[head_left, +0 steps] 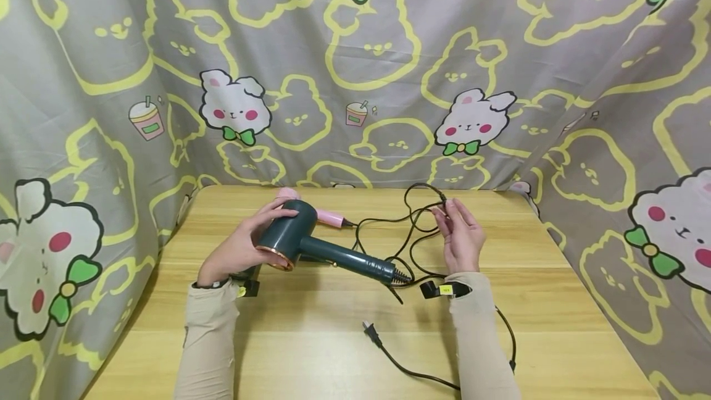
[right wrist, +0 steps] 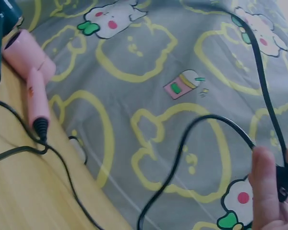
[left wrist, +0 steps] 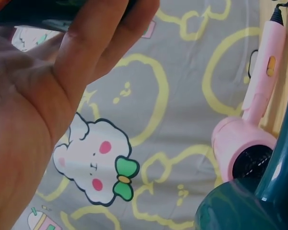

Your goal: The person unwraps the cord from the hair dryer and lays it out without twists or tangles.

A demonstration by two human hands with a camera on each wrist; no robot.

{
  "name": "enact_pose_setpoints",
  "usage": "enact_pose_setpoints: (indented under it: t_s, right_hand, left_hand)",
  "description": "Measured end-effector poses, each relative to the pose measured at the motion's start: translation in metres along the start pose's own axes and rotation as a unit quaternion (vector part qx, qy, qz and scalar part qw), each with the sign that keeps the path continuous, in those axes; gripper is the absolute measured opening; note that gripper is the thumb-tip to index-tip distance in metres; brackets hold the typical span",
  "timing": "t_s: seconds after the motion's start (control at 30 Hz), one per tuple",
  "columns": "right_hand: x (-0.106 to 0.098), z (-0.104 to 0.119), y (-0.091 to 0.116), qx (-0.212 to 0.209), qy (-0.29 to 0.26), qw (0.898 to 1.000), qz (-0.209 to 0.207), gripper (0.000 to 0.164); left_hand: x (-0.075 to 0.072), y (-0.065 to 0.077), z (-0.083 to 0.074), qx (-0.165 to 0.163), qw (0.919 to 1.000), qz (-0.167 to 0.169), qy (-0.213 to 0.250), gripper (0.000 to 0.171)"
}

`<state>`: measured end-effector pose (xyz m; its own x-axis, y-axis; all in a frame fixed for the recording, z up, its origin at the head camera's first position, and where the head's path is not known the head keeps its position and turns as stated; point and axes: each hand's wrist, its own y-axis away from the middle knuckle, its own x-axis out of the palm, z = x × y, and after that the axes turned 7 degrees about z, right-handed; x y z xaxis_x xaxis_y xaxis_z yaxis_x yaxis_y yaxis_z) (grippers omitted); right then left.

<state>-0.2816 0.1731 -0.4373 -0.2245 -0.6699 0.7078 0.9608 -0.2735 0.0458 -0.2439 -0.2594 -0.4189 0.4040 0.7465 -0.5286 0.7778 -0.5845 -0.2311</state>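
Note:
My left hand (head_left: 241,242) grips the barrel of a dark green hair dryer (head_left: 344,259), thumb and fingers around it. Its handle slants down to the right, and copper trim rings one end. Below it, mostly hidden, is another dark green hair dryer (left wrist: 230,208), seen in the left wrist view. A pink hair dryer (head_left: 331,219) lies behind, partly covered by the green one. My right hand (head_left: 462,236) is raised at the right, pinching a black plug (right wrist: 286,182) between thumb and fingers, its cord (right wrist: 177,163) looping away.
Black cords (head_left: 413,233) tangle across the table between the hands. A second plug (head_left: 371,332) with metal prongs lies near the front, its cord passing under the right sleeve (head_left: 480,338). A patterned curtain (head_left: 378,159) hangs behind and along both sides of the wooden table (head_left: 300,350).

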Motion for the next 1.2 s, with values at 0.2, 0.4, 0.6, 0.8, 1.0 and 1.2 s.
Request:
enact_pose_setpoints:
  t_s: [0.2,0.4,0.6,0.8,1.0,1.2]
  right_hand:
    - [-0.008,0.017,-0.002,-0.052,-0.075,0.996,-0.022,0.017]
    - [-0.018,0.035,-0.003,-0.057,-0.137,0.988,-0.030,0.007]
    - [-0.027,0.057,-0.012,-0.068,-0.142,0.987,-0.025,0.007]
    - [-0.049,0.083,-0.017,-0.076,-0.126,0.988,-0.037,0.006]
    - [-0.085,0.105,-0.015,-0.060,-0.107,0.991,-0.056,0.010]
    - [-0.115,0.122,-0.015,-0.045,-0.048,0.997,-0.043,0.011]
  left_hand:
    - [-0.002,0.005,-0.001,-0.012,0.9992,0.012,-0.036,0.090]
    - [-0.003,0.015,-0.001,-0.042,0.9977,0.012,-0.052,0.088]
    - [-0.004,0.035,0.002,-0.085,0.9933,-0.002,-0.078,0.087]
    - [-0.005,0.063,0.007,-0.107,0.9886,-0.026,-0.103,0.088]
    - [-0.006,0.101,0.010,-0.139,0.9822,-0.055,-0.114,0.085]
    - [-0.002,0.138,0.013,-0.152,0.9785,-0.090,-0.106,0.082]
